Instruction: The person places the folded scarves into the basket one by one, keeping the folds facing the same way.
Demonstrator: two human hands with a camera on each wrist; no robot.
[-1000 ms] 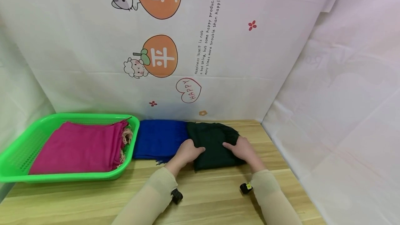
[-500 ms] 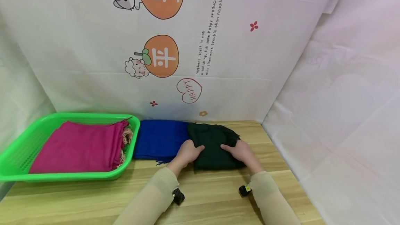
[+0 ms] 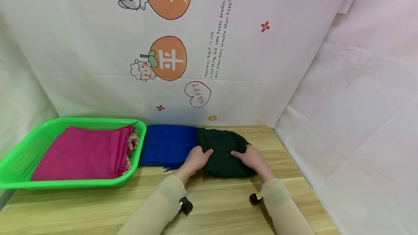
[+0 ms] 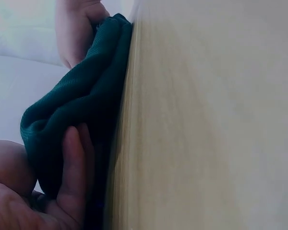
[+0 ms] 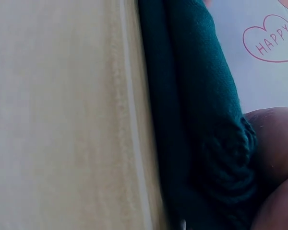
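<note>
A folded dark green scarf [image 3: 225, 159] lies on the wooden table, its fringe at the right end. My left hand [image 3: 197, 159] grips its left side, thumb on top; in the left wrist view, fingers [image 4: 73, 163] reach under the dark green layers. On the opposite side my right hand [image 3: 252, 158] holds the fringed end, with the thumb over the top. The right wrist view shows the twisted fringe beside that hand [image 5: 278, 143]; its fingertips are hidden. Left of the green scarf is a folded blue scarf [image 3: 169, 144], touching or slightly under its edge.
At the left stands a green plastic basket [image 3: 98, 183] holding a folded magenta scarf [image 3: 81, 151] with pale fringe. A printed white cloth [image 3: 241, 97] hangs behind the table [image 3: 222, 209], and another white sheet [image 3: 352, 126] bounds the right side.
My hands have drawn slightly closer together, the right thumb shifting left. Between them the green scarf has bunched up a little, and its near edge looks rounder. The blue and magenta scarves stay put.
</note>
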